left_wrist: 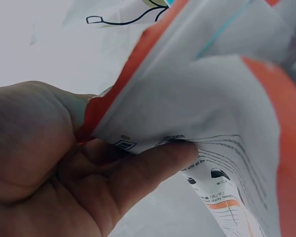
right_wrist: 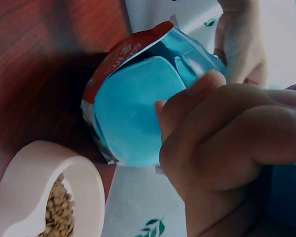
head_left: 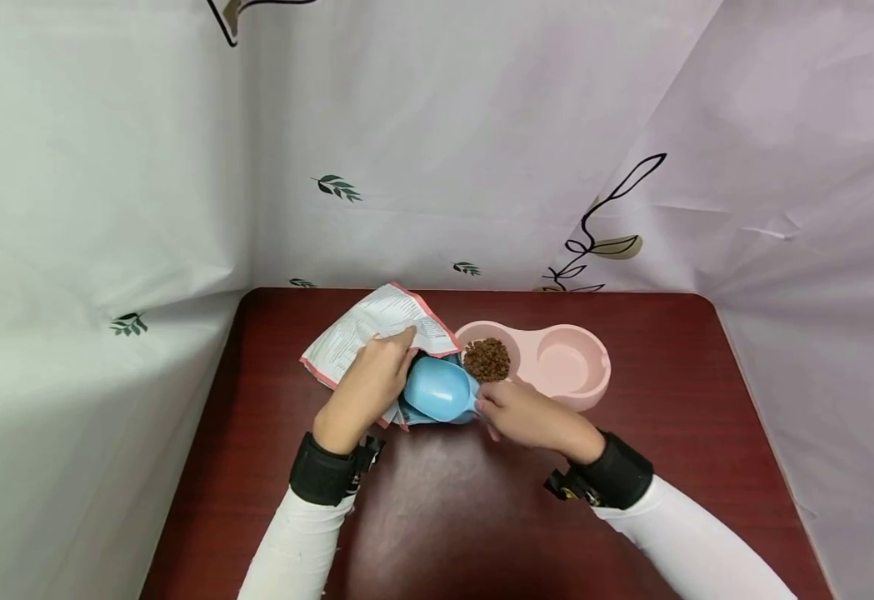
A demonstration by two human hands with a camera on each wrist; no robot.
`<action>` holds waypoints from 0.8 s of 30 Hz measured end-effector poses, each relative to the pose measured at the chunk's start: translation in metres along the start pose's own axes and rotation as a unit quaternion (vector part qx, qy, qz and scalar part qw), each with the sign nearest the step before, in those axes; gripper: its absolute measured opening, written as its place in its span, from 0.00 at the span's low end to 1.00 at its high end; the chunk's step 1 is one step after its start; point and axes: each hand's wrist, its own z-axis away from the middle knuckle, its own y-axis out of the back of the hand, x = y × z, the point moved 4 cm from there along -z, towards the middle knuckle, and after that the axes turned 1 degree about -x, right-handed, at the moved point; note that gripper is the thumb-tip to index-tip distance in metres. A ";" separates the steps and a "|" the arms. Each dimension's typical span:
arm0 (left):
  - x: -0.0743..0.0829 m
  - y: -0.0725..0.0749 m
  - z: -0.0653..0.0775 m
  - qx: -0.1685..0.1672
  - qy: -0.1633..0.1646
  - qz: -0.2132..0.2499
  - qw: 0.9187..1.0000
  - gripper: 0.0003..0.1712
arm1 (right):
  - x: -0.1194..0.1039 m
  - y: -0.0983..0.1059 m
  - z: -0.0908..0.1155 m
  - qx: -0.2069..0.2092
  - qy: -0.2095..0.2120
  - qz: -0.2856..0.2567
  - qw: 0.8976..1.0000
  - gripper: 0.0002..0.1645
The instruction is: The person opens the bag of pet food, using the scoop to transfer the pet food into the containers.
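Observation:
My left hand (head_left: 372,377) grips a white paper-like bag (head_left: 354,329) with red edges and printed text. In the left wrist view, the thumb lies across the printed side of the bag (left_wrist: 182,98). By its handle, my right hand (head_left: 528,415) holds a light blue scoop (head_left: 437,390). The bag's blue-lined mouth surrounds the scoop's head in the right wrist view, and the blue surface of the scoop (right_wrist: 138,111) that shows is bare. Fingers cover most of the handle. The bag's contents are hidden.
Just right of the bag stands a pink double bowl (head_left: 531,350). Its left well has brown kibble (head_left: 486,359) in it; nothing shows in the right one. Beneath is a dark red table (head_left: 654,367), with white patterned sheeting (head_left: 437,125) hanging behind and at both sides.

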 end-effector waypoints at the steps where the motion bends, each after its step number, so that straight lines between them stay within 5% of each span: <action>1: 0.000 0.000 0.000 0.001 0.000 0.000 1.000 0.21 | -0.002 -0.001 -0.005 0.001 -0.008 0.010 1.000 0.20; 6: 0.000 0.001 0.000 -0.002 0.000 0.002 1.000 0.22 | -0.007 -0.007 -0.029 -0.003 -0.044 0.038 0.998 0.20; 24: 0.000 -0.001 0.002 0.012 -0.012 -0.005 1.000 0.22 | 0.000 -0.042 -0.067 0.005 -0.037 -0.132 0.991 0.22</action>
